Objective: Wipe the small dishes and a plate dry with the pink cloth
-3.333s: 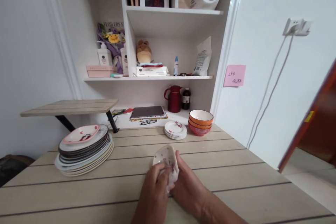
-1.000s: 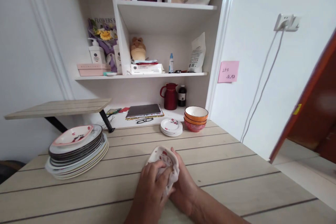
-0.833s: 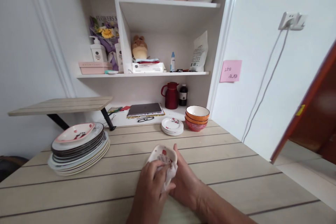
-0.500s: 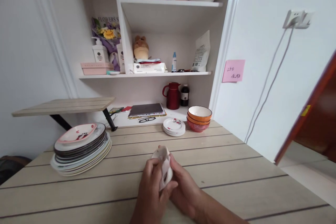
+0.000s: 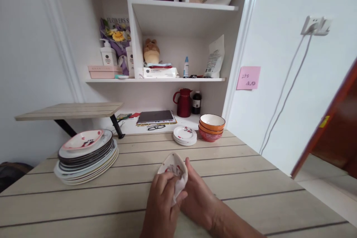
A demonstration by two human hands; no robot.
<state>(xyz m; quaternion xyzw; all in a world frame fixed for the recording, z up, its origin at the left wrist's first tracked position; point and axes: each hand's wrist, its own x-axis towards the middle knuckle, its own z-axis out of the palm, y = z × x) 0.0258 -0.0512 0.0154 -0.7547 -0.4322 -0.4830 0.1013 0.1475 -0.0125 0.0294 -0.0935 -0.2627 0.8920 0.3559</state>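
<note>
A small white dish (image 5: 168, 161) with a red pattern is held up, tilted, above the middle of the wooden table. My right hand (image 5: 198, 198) grips it from behind at its right side, the thumb pointing up beside the rim. In my left hand (image 5: 162, 198) a whitish wiping cloth (image 5: 181, 183), perhaps a tissue, is pinched and pressed against the dish's inner face. The dish's lower part is hidden by my left fingers and the cloth.
On the left stands a stack of large plates (image 5: 89, 173) with a pink-rimmed dish (image 5: 83, 140) on top, near a raised wooden shelf (image 5: 69, 111). Beyond my hands are small floral plates (image 5: 184, 134) and stacked bowls (image 5: 212, 128). A red jug (image 5: 184, 103) and a laptop (image 5: 156, 116) sit behind.
The dish has turned so that its patterned inner face shows more. My left hand with the cloth has shifted slightly against it. The camera view has tipped up a little.
</note>
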